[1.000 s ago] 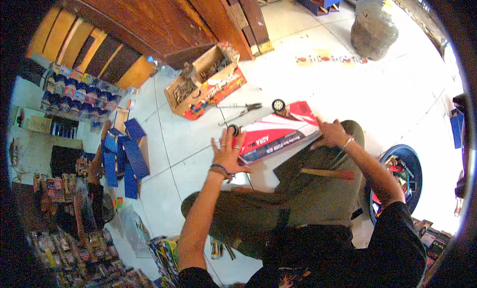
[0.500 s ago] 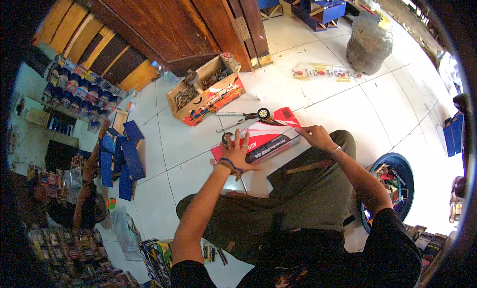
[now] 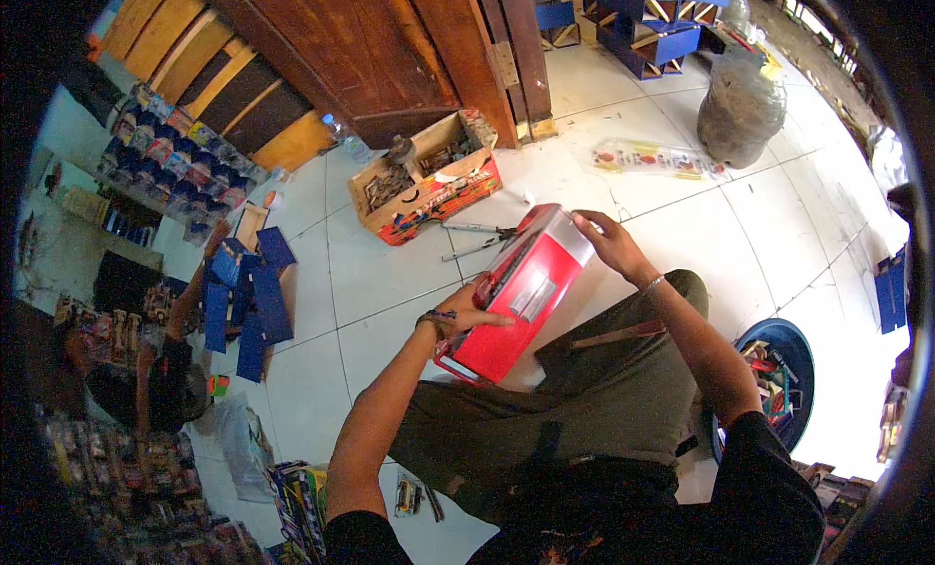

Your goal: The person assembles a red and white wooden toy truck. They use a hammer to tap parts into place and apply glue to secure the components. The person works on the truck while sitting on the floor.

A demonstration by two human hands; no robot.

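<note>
Above my lap, both hands hold a long red toy vehicle body [image 3: 545, 282], box-shaped and tilted, with a pale patch on the side facing up. My left hand [image 3: 463, 314] wraps its near left end, thumb lying across the red face and fingers hidden behind. At the far right corner, the fingers of my right hand [image 3: 618, 250] pinch the edge. Just beyond the body, two slender pen-like tools [image 3: 472, 239] lie on the floor, their right ends near or behind it.
A wooden box [image 3: 429, 190] of small dark pieces stands ahead. Blue panels [image 3: 255, 302] lie left, beside another person's arm [image 3: 187, 297]. A dark blue tub [image 3: 801, 370] of tools sits right. Farther back are a filled plastic bag [image 3: 740, 107] and blue wooden boxes [image 3: 653, 39].
The toy vehicle body has been lifted and turned, so its plain red side now faces up and its printed side is away. My left hand went from spread flat on it to gripping its end.
</note>
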